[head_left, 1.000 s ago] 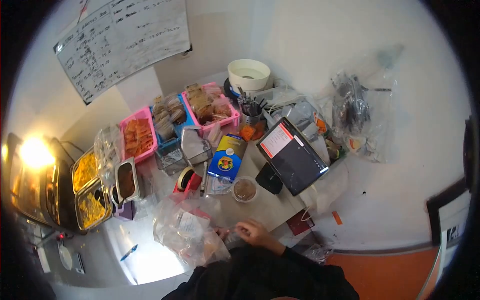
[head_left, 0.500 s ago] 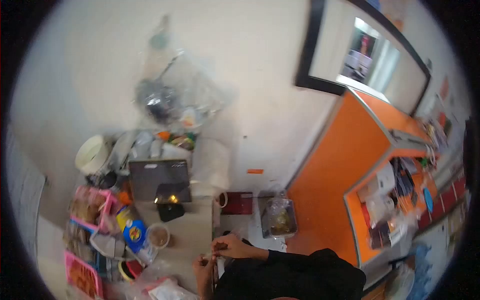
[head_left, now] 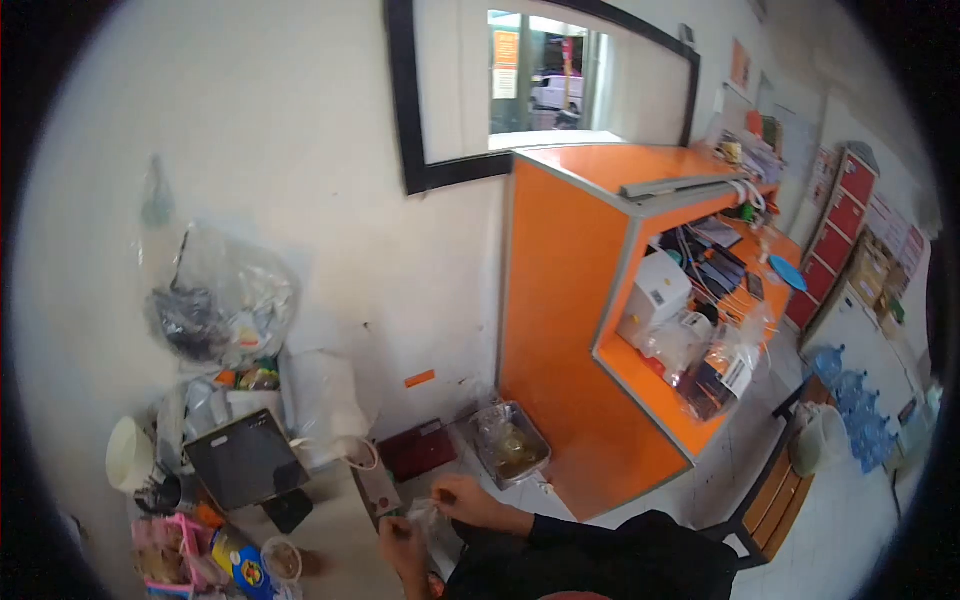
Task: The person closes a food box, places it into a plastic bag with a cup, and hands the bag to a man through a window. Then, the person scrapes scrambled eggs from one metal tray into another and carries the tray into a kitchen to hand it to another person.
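Low in the view, my left hand (head_left: 401,546) and my right hand (head_left: 466,501) are close together in front of my body, both with curled fingers. Between them hangs a thin clear plastic bag (head_left: 428,524), which both hands appear to pinch at its upper part. What the bag holds, if anything, is too blurred to tell. To the left of my hands is a table (head_left: 340,530) with a clear cup of brown contents (head_left: 282,560) and a blue and yellow packet (head_left: 238,562).
A dark tablet (head_left: 247,460) leans on the table behind a pink basket (head_left: 190,545). Past my hands stands a bin lined with plastic (head_left: 512,450), beside an orange counter (head_left: 570,330). A wooden bench (head_left: 775,515) and blue water bottles (head_left: 860,410) are at right.
My view has swung to the right, showing more of the counter, bench and bottles. My hands remain together, and the clear bag now shows between them.
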Available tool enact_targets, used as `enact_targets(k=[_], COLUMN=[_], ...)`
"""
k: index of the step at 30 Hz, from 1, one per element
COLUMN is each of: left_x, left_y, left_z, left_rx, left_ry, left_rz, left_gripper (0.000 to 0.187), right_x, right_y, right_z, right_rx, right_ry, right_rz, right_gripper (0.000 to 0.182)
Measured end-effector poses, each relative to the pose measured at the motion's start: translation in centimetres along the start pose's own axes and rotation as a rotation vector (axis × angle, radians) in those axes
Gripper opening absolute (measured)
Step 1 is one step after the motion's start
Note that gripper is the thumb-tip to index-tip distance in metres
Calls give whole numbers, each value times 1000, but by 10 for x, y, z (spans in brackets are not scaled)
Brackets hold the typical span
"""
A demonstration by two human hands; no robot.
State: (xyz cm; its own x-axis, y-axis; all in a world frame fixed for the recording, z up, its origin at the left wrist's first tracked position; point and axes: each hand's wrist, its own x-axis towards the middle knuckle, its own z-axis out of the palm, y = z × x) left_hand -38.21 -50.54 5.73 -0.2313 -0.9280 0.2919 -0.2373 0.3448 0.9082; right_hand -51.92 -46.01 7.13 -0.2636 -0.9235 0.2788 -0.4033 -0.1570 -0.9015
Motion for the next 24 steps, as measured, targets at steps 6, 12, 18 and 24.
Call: enact_targets(k=[6, 12, 18, 24], left_x=[11, 8, 8, 7], left_y=[13, 10, -9, -12], left_z=[16, 34, 41, 38], left_rx=[-201, -153, -3, 15], left_ry=[-191, -460, -396, -291], left_rz=[278, 256, 277, 158], left_gripper=[25, 12, 15, 16], right_x=[-16, -34, -41, -36], right_y=[-2, 7, 19, 25], right_z=[-10, -26, -32, -14], right_rx=[-89, -81, -281, -173], right_ry=[125, 18, 231, 482], right_rz=[-91, 15, -200, -77], right_gripper=[19, 17, 13, 10])
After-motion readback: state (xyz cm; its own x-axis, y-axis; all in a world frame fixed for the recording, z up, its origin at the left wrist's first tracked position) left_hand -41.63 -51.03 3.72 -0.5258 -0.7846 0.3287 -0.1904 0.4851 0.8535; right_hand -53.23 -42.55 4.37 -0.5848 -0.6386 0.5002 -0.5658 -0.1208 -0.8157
